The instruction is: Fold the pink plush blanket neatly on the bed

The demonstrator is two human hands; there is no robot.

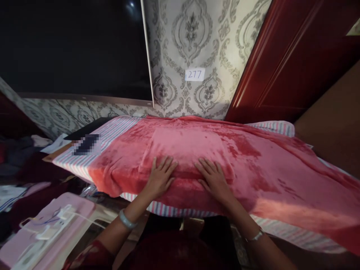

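Striped ironing board [118, 129] carries a red fleece garment [253, 165]; left hand [161, 176] and right hand [214, 178] press flat on it, fingers spread, gripping nothing.

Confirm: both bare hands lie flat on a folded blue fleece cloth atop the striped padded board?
Wrong colour: the folded fleece cloth is pinkish-red, not blue. The head view shows the left hand and right hand flat on it, atop the striped padded board.

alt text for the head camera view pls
The left hand and right hand lie flat, fingers spread, on a folded patch of a red fleece cloth covering a striped board. Behind: patterned wallpaper with a 277 label, a dark screen, a red door.
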